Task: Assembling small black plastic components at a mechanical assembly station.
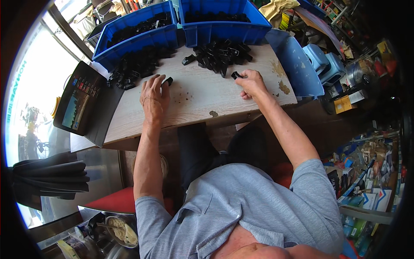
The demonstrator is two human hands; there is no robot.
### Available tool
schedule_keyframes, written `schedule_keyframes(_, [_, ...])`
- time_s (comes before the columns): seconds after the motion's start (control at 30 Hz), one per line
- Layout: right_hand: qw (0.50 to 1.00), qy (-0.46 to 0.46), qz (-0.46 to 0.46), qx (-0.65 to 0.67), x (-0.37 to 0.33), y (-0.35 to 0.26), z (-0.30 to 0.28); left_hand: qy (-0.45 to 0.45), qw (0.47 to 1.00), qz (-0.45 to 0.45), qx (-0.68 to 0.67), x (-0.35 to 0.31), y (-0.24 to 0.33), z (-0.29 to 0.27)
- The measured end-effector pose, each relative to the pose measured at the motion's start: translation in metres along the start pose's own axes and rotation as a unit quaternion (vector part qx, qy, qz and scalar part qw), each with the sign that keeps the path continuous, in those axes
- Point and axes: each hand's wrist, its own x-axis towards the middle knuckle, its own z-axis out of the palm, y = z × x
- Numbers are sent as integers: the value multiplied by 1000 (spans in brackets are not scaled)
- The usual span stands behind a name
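Observation:
Low over the left part of the tabletop, my left hand (154,97) has its fingers closed on a small black plastic part (168,80), which pokes out beside the fingertips. A second black plastic part (236,75) is pinched between the thumb and fingers of my right hand (253,83), farther right on the table. Beyond my left hand lies a loose pile of similar black parts (137,68). Another pile (222,55) is spread just past my right hand, with one single part (188,60) lying at its left side.
Two blue bins (140,51) (224,33) holding black parts stand at the table's far edge. A tablet in a dark case (82,100) leans at the left. Right of the worn wooden table (198,101) is a lighter blue tub (297,71). Cluttered shelves (366,181) fill the lower right.

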Motion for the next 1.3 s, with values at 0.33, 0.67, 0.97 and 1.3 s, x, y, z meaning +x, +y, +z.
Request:
schedule_keyframes(0.33, [989, -124, 45, 62, -10, -4, -16, -108, 992, -17, 63, -4, -2, -2])
schedule_keyframes(0.67, [992, -90, 39, 84, -13, -9, -11, -96, 995, 2, 34, -5, -3, -1])
schedule_keyframes(0.97, [996, -94, -2, -8, -14, -7, -4, -77, 987, -61, -128, -15, 26, 8])
schedule_keyframes(1.3, [982, -185, -38, -22, -28, -11, 23, -188, 952, 67, -231, -7, 92, 43])
